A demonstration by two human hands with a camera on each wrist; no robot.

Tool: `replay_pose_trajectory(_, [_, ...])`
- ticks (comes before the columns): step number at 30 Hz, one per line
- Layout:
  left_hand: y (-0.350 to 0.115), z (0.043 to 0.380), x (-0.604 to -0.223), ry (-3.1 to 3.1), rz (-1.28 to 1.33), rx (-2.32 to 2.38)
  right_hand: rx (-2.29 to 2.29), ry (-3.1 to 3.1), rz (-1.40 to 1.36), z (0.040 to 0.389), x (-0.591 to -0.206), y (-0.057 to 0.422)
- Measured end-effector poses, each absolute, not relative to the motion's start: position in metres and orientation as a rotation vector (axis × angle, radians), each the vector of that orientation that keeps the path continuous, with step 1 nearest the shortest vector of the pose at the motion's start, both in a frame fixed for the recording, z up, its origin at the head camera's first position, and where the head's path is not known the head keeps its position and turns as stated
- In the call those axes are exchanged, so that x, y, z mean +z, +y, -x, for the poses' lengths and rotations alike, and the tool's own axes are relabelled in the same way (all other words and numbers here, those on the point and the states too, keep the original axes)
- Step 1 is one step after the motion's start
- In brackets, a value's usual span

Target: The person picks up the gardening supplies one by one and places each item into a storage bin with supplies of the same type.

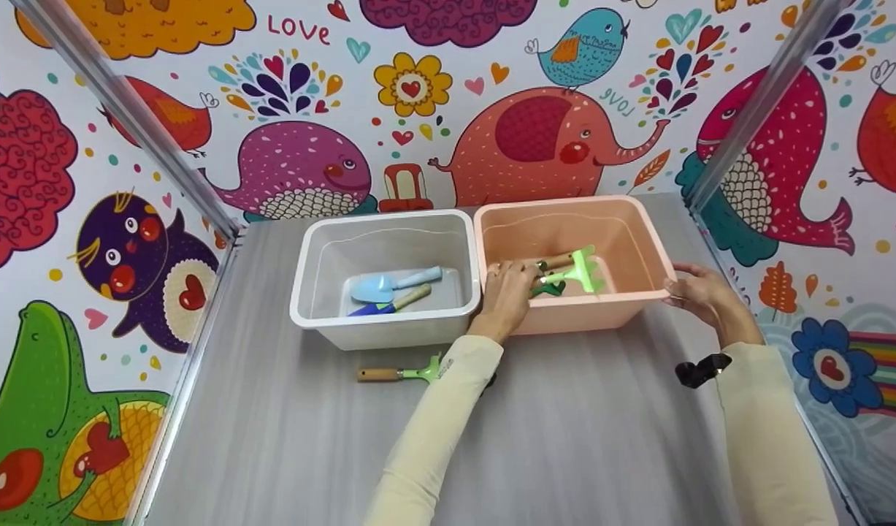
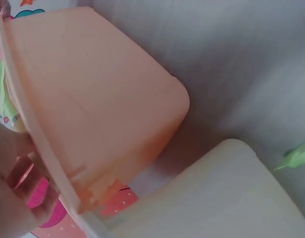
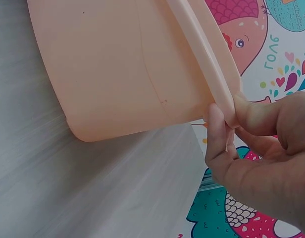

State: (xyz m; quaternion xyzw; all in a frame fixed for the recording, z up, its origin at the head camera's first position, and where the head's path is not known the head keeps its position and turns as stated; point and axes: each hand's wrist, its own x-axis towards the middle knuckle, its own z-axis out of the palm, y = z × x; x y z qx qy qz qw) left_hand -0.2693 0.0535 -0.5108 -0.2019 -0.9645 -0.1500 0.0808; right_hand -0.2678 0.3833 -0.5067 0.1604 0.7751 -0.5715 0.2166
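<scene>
My left hand (image 1: 507, 296) reaches over the near left corner of the peach bin (image 1: 564, 318) and grips the handle of a light green hand rake (image 1: 580, 270). Its tines point right, above the bin's floor; the fingers hide most of its handle. Beside the rake lie a wooden handle (image 1: 561, 261) and a dark green tool (image 1: 550, 288), partly covered. At the bin's near right corner, my right hand (image 3: 271, 144) pinches the rim between thumb and fingers. In the left wrist view, the left hand (image 2: 14, 183) shows behind the peach rim.
Touching the peach bin on its left is a white bin (image 1: 396, 332), holding a light blue trowel (image 1: 374, 288) and a dark blue trowel with a wooden handle (image 1: 415, 296). Another green tool with a wooden handle (image 1: 380, 375) lies on the grey table before it. Patterned walls enclose the table.
</scene>
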Motion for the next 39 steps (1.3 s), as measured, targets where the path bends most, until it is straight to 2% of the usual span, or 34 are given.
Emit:
replay_pose_trajectory(19, [0.051,0.28,-0.5,-3.084,0.569,-0.721,-1.585,2.147,-0.44,0.267,-0.507,0.384])
replay_pose_trajectory(30, [0.044,0.279,-0.505,-3.041,0.435,-1.223,-1.551,2.143,-0.467,0.268,-0.507,0.38])
replay_pose_trajectory(39, [0.049,0.277,-0.505,-3.091,0.562,-1.362,-1.529,2.156,-0.469,0.269,-0.504,0.383])
